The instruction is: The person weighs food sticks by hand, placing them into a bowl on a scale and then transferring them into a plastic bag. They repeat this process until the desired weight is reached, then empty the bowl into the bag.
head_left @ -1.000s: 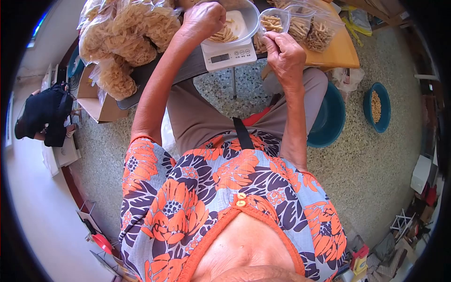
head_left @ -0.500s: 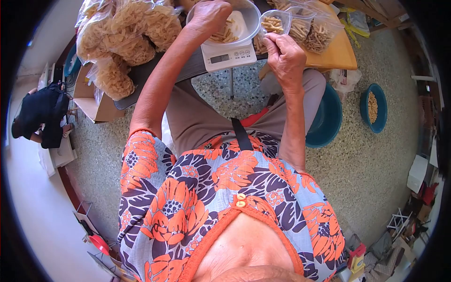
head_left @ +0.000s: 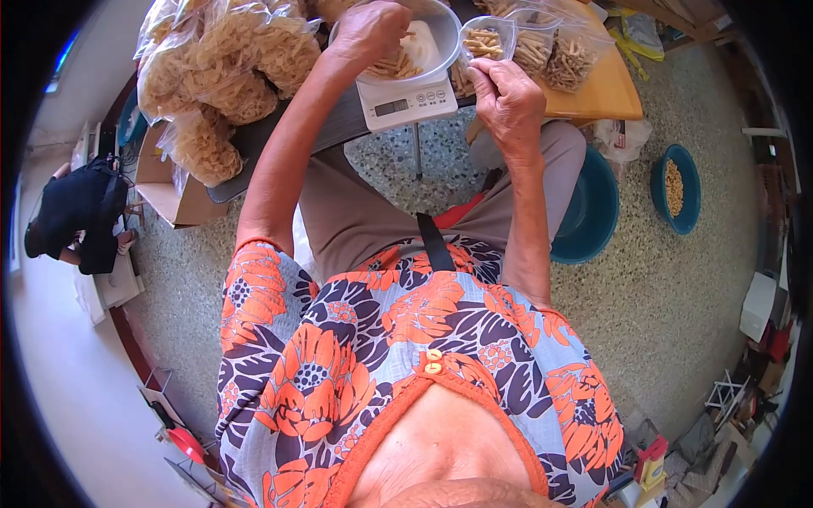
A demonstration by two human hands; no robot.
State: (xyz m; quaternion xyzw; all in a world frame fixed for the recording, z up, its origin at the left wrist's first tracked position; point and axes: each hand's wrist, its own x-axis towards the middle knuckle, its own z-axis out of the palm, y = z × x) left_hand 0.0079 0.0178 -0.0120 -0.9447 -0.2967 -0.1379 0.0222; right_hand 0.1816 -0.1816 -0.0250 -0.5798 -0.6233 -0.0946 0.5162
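Note:
My left hand (head_left: 373,32) is over the left side of a clear plastic bowl (head_left: 447,61), fingers curled inward; whatever they hold is hidden. Short tan sticks (head_left: 395,68) lie in the bowl, which sits on a white digital kitchen scale (head_left: 408,103). To the right, my right hand (head_left: 510,103) pinches the near rim of a small clear plastic cup (head_left: 464,42) with more tan sticks (head_left: 483,42) in it. Just beyond that hand are clear bags of similar sticks (head_left: 572,61).
Large bags of pale dried strips (head_left: 224,76) are piled on the dark table at left. A cardboard box (head_left: 174,199) stands below them. On the floor at right are a teal basin (head_left: 589,212) and a smaller teal bowl (head_left: 690,190) with tan pieces. Another person (head_left: 80,212) is at far left.
The whole view has shifted slightly. My left hand remains at the bowl with its fingers curled, and my right hand still holds the cup.

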